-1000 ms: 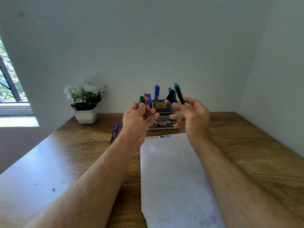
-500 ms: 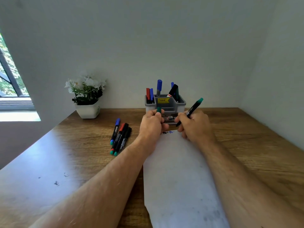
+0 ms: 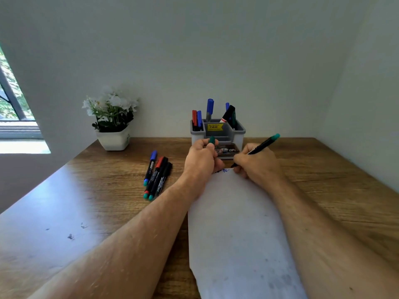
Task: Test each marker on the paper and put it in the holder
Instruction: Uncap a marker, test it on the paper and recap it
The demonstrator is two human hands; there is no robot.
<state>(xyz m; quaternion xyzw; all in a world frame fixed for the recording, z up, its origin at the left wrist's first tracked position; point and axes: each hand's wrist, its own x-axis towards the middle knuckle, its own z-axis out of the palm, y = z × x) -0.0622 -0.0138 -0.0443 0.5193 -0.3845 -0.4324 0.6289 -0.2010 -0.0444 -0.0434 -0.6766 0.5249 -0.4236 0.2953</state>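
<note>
A person's right hand [image 3: 257, 164] grips a black marker with a green end [image 3: 262, 145], its tip down at the far edge of a white paper [image 3: 237, 229] on a wooden bench [image 3: 108, 203]. The left hand [image 3: 201, 159] pinches the green cap [image 3: 212, 140] beside it. A grey holder [image 3: 238, 134] with several markers stands just behind the hands; four more markers [image 3: 156, 175] lie to the left.
</note>
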